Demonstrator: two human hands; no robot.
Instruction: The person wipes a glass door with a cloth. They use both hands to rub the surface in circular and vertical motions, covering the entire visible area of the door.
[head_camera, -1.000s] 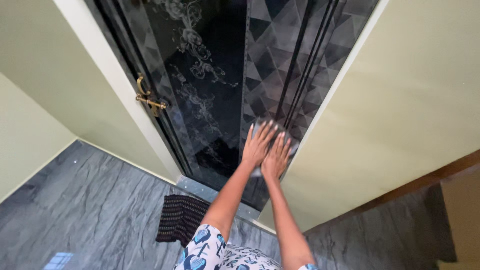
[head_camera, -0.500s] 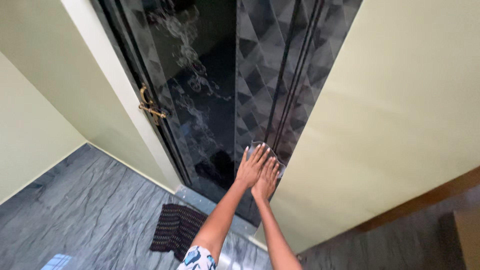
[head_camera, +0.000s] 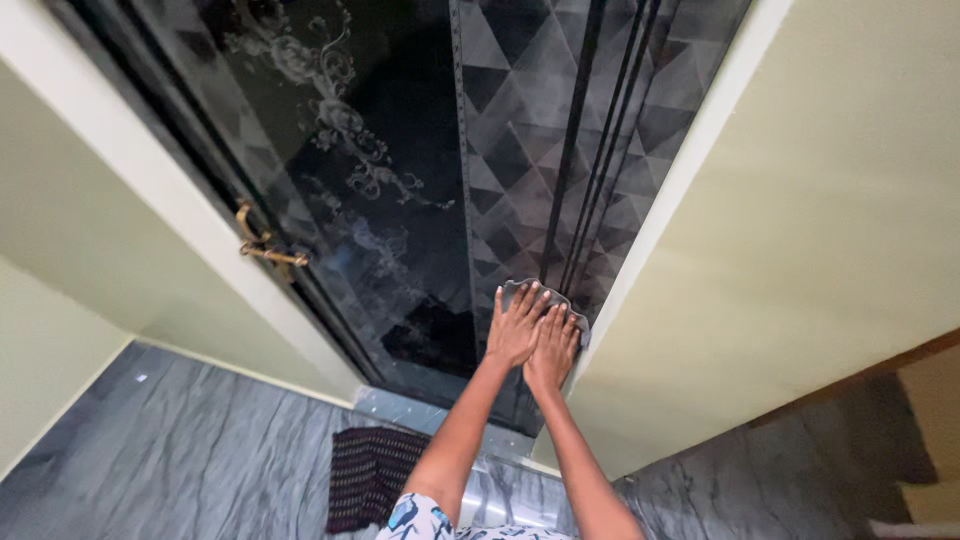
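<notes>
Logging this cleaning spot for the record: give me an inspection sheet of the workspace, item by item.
Surface: dark glossy door with a pale floral pattern on one panel and a triangle pattern on the other.
Job's things: grey cloth pressed flat against the triangle-patterned panel, low down near the right frame.
Clutter: dark ribbed mat on the floor before the threshold.
Grippers: left hand and right hand lie side by side, fingers spread, both flat on the cloth.
Cables: nothing seen.
Surroundings: brass door handle on the left edge; pale green walls either side; grey marbled floor.
</notes>
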